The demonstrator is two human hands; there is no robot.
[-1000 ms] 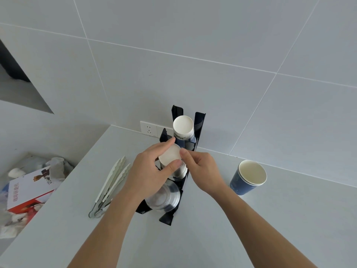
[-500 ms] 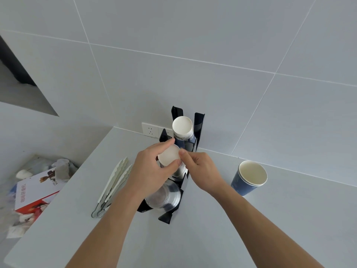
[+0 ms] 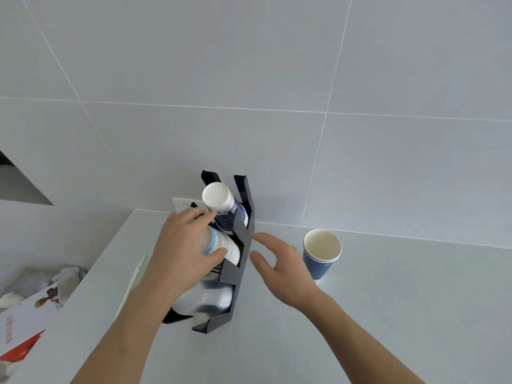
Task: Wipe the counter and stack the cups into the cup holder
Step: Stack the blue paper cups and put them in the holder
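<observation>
Your left hand [image 3: 180,253] grips a paper cup [image 3: 220,246] in the cup holder [image 3: 235,268]; your right hand [image 3: 279,266], fingers spread, hangs beside it. Pushing crooked could tip the holder.

pale grey tiled wall [image 3: 194,65], white socket [image 3: 181,204].
</observation>
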